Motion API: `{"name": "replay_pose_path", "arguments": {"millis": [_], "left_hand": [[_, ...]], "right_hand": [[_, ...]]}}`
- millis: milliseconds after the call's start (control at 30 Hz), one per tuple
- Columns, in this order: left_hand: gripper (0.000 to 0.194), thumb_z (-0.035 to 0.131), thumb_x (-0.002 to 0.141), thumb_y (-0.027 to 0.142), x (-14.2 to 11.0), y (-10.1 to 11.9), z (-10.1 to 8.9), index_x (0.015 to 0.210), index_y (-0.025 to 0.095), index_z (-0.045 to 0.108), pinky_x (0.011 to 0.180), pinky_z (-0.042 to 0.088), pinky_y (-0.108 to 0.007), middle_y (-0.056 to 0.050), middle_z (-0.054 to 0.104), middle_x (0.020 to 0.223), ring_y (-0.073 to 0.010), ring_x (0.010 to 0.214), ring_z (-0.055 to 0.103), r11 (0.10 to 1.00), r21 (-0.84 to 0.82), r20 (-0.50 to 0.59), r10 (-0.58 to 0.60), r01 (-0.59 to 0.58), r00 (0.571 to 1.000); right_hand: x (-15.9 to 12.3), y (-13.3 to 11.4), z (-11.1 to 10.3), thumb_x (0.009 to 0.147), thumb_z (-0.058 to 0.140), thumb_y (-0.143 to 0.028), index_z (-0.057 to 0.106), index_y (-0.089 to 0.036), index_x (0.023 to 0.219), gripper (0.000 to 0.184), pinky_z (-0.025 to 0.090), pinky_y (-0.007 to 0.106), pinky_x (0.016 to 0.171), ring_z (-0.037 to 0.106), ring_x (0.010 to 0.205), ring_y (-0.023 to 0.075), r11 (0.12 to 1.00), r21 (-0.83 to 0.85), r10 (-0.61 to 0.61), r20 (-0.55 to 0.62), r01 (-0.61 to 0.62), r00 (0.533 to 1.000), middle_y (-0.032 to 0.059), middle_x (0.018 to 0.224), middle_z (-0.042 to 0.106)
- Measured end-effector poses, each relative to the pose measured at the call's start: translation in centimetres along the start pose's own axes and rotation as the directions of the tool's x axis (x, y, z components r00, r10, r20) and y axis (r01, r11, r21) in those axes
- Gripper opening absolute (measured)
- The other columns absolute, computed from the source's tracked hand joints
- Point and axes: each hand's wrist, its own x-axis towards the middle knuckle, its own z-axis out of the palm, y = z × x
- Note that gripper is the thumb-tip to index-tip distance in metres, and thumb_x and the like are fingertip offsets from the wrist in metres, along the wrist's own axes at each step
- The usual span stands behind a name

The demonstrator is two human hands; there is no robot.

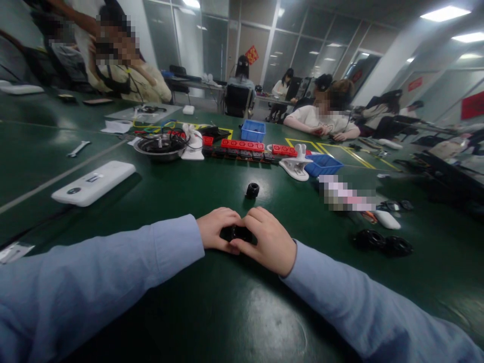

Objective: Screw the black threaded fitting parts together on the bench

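Note:
Over the green table (242, 297), my left hand (218, 227) and my right hand (267, 236) meet with their fingertips close together. Between them is a small black part (233, 233), glossy and mostly covered by the fingers. Both hands are closed on it, thumbs on the near side. Just beyond the hands stands a short black cylinder (252, 190) with a round hole in its top. To the right of my right hand lie two black ring-shaped pieces (370, 239), side by side.
A white power bank (94, 182) and a wrench (78, 148) lie left. Farther back are a metal bowl (161, 154) of cables, red power strips (242, 145), white clips (297, 164) and blue bins (253, 130). A co-worker (321, 118) sits across the table.

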Motion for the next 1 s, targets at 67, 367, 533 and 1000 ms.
{"name": "replay_pose_path", "arguments": {"millis": [67, 367, 533, 1000], "left_hand": [[0.055, 0.063, 0.073, 0.06, 0.0, 0.1, 0.0, 0.106, 0.017, 0.059, 0.094, 0.037, -0.041, -0.009, 0.06, 0.107, -0.0259, 0.101, 0.054, 1.0, -0.001, 0.0, 0.006, -0.006, 1.0], [0.052, 0.068, 0.07, 0.058, 0.1, 0.2, -0.2, 0.103, 0.018, 0.061, 0.091, 0.039, -0.04, -0.008, 0.061, 0.106, -0.0262, 0.099, 0.054, 0.999, 0.032, 0.029, -0.013, 0.012, 0.999], [0.054, 0.068, 0.07, 0.059, 0.1, 0.1, -0.2, 0.104, 0.018, 0.06, 0.098, 0.035, -0.043, -0.008, 0.061, 0.109, -0.0272, 0.105, 0.053, 1.0, 0.016, 0.039, -0.027, 0.027, 0.999], [0.051, 0.067, 0.07, 0.061, 0.0, 0.3, -0.4, 0.1, 0.02, 0.064, 0.095, 0.039, -0.042, -0.006, 0.06, 0.108, -0.0272, 0.104, 0.054, 0.999, 0.038, 0.054, -0.026, 0.024, 0.998]], "right_hand": [[0.1, 0.1, -0.2, 0.077, 0.068, -0.03, 0.061, -0.012, 0.085, 0.021, 0.042, 0.032, 0.068, 0.047, 0.075, 0.0186, 1.0, 0.024, -0.021, 0.024, 0.02, 0.999, 0.0058, 0.079, 0.054], [0.4, 0.8, -1.4, 0.079, 0.066, -0.023, 0.062, -0.01, 0.094, 0.021, 0.046, 0.036, 0.078, 0.053, 0.085, 0.0216, 0.974, 0.193, -0.141, 0.128, 0.115, 0.982, 0.0113, 0.091, 0.061], [0.5, 1.3, -1.5, 0.077, 0.067, -0.02, 0.062, -0.011, 0.101, 0.026, 0.047, 0.038, 0.083, 0.056, 0.09, 0.0221, 0.955, 0.262, -0.178, 0.139, 0.138, 0.974, 0.0114, 0.095, 0.063], [0.6, 1.1, -3.1, 0.075, 0.06, 0.002, 0.067, -0.013, 0.101, 0.031, 0.047, 0.033, 0.094, 0.059, 0.106, 0.019, 0.92, 0.37, -0.227, 0.226, 0.132, 0.947, 0.0099, 0.111, 0.066]]}}
